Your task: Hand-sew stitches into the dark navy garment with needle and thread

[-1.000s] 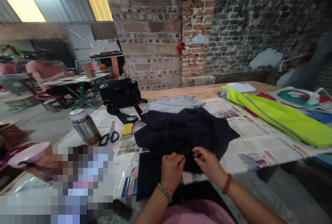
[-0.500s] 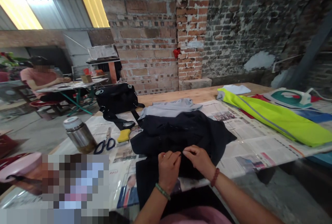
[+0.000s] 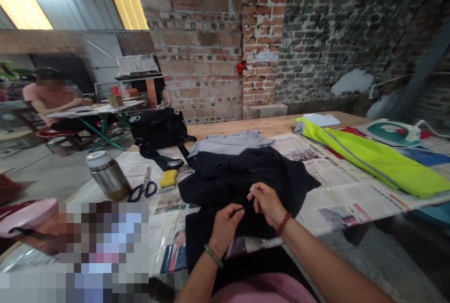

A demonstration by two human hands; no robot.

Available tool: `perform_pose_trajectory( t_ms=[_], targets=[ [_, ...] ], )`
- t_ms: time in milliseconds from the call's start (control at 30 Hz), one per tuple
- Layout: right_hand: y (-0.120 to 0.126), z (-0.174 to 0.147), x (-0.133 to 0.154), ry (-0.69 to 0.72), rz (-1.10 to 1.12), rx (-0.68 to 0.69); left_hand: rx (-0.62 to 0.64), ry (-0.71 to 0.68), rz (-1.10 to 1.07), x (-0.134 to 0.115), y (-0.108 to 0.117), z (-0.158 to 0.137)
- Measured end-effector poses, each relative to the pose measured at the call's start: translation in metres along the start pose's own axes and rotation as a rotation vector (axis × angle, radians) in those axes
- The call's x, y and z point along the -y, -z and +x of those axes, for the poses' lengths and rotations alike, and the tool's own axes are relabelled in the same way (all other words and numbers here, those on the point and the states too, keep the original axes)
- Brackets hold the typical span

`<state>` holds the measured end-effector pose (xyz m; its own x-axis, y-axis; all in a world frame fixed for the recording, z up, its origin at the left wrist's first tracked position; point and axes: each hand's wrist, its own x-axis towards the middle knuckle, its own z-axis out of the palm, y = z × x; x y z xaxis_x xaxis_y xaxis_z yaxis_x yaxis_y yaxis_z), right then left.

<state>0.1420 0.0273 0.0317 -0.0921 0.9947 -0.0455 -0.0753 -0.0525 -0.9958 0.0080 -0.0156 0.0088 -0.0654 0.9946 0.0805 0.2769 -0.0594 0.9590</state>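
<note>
Two pinches face each other on my distant feed. My left hand (image 3: 224,228) has thumb and fingertips closed, apparently on an edge of the dark navy garment (image 3: 242,167), probably to steady it; my right hand (image 3: 266,202) curls its fingertips together slightly farther off, anything between them too small for me to identify. The garment spreads beneath and beyond both hands, over newspaper (image 3: 339,195) likely laid for protection. Scissors (image 3: 145,181) lie to the left, seemingly within reach.

No text can be read; the newspaper sheets (image 3: 346,197) across the tabletop (image 3: 277,124) carry print too blurred or small.
</note>
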Motion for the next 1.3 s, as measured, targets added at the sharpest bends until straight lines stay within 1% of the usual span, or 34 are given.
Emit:
perform_pose_trajectory(
  t_ms=[67,167,300,400,500,600,667,733,833,933,1033,1100,1167,1300],
  targets=[
    [0.004,0.006,0.005,-0.013,-0.006,0.019,0.038,0.031,-0.036,0.003,0.001,0.001],
    [0.013,0.016,0.019,-0.027,-0.05,0.112,0.092,0.062,-0.083,0.005,0.002,0.002],
    [0.029,0.031,0.044,-0.049,-0.184,0.251,0.126,0.073,-0.103,0.005,0.005,0.002],
    [0.043,0.039,0.056,-0.059,-0.307,0.3,0.132,0.062,-0.096,0.005,0.005,0.001],
    [0.055,0.038,0.061,-0.029,-0.384,0.272,0.131,0.045,-0.082,0.004,0.004,0.0],
    [0.064,0.032,0.062,0.059,-0.399,0.143,0.135,0.028,-0.069,0.003,0.003,0.0],
    [0.066,0.03,0.063,0.124,-0.379,0.046,0.141,0.02,-0.064,0.002,0.003,0.0],
    [0.066,0.029,0.067,0.173,-0.34,-0.021,0.145,0.013,-0.058,0.002,0.004,0.0],
    [0.064,0.031,0.077,0.226,-0.262,-0.056,0.146,0.011,-0.049,0.001,0.004,0.0],
    [0.06,0.032,0.092,0.264,-0.17,-0.013,0.146,0.014,-0.045,0.0,0.004,-0.001],
    [0.059,0.029,0.107,0.262,0.029,0.112,0.144,0.014,-0.048,-0.001,0.005,-0.001],
    [0.06,0.028,0.117,0.235,0.143,0.164,0.147,0.015,-0.052,-0.001,0.004,-0.001],
    [0.062,0.028,0.127,0.221,0.193,0.159,0.153,0.015,-0.057,0.0,0.004,-0.001],
    [0.068,0.034,0.147,0.246,0.254,0.139,0.147,0.011,-0.062,0.002,0.004,0.0]
  ],
)
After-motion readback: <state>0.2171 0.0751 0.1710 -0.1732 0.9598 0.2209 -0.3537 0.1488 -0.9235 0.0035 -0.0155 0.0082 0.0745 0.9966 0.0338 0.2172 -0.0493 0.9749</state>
